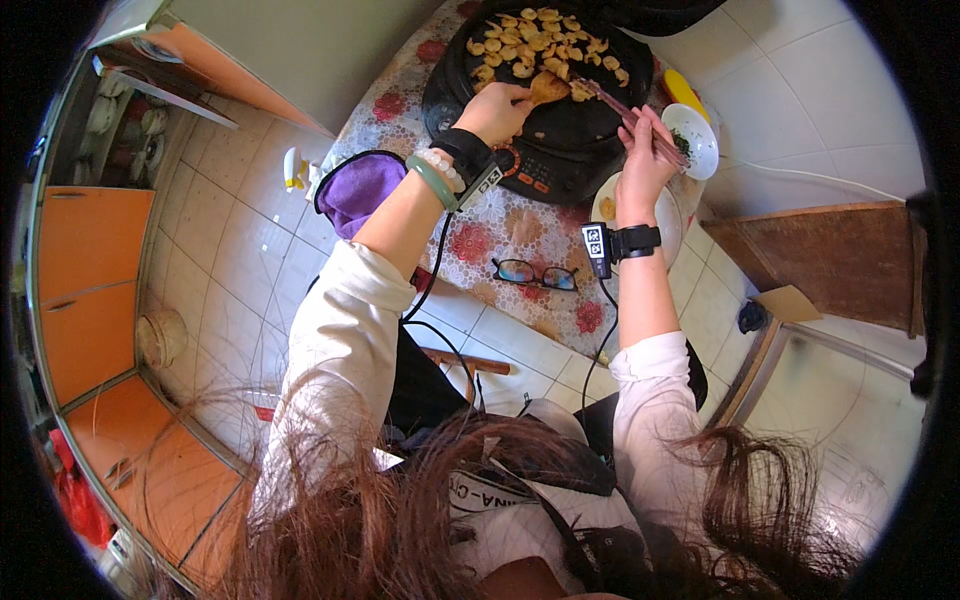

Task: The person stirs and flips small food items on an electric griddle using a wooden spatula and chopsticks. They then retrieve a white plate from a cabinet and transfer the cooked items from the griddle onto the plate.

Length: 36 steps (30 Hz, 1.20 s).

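My left hand [491,116] grips a wooden spoon [550,88] over a black frying pan [592,126]. Chopsticks [616,106] are held in my right hand [646,161], their tips by a golden piece next to the spoon. Many curled, golden-brown pieces of food [536,41], which look like shrimp, lie across the pan's far half. Beneath the pan is a black induction cooker [536,176] with a control panel. A white bowl [705,146] of chopped green herbs stands just right of my right hand. Partly behind that wrist, a white plate [670,214] bears a small yellowish piece.
Eyeglasses [536,275] rest near the front edge of the flowered tablecloth [472,244]. A purple-lined container [360,191] is beside my left forearm. Behind the bowl lies a yellow object [684,94]. Black cables [427,289] hang from both wrists. Orange cabinets [94,240] line the left.
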Each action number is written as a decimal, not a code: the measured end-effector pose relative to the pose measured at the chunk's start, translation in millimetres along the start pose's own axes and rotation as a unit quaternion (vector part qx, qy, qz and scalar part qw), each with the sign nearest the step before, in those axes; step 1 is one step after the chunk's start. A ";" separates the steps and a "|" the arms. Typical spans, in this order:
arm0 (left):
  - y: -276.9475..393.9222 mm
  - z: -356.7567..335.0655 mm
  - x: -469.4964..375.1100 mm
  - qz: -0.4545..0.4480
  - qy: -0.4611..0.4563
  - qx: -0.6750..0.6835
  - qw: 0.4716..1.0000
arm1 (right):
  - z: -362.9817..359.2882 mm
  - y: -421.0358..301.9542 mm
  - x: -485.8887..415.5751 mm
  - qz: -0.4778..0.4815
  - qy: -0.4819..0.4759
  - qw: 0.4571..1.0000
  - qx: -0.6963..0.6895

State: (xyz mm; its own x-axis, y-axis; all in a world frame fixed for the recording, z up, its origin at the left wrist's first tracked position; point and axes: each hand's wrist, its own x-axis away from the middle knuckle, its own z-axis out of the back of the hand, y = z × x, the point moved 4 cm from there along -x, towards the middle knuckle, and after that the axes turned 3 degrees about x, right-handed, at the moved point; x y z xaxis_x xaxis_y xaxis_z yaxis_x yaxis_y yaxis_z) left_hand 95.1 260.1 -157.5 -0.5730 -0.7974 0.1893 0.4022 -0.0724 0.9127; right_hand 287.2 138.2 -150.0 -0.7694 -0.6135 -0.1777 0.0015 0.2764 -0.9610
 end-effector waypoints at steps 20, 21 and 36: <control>63.2 -39.9 69.6 -0.161 0.000 -0.140 0.977 | 76.4 -69.0 62.6 0.018 0.012 1.000 -0.009; 67.9 -47.2 73.7 -0.172 -0.002 -0.140 0.975 | 89.3 -74.0 70.0 0.015 0.027 1.000 -0.007; 67.2 -93.1 107.3 -0.166 -0.060 -0.158 0.972 | 164.4 -111.6 119.5 0.045 0.070 0.989 0.118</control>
State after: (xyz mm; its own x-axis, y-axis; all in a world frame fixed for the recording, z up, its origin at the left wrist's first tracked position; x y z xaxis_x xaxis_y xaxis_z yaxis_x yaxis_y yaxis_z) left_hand 127.1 113.9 -109.7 -0.7799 -0.6246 -0.0396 0.3684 -0.5093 0.7777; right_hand 300.0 -87.5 -98.8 -0.8408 -0.4808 -0.2486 0.2101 0.1334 -0.9685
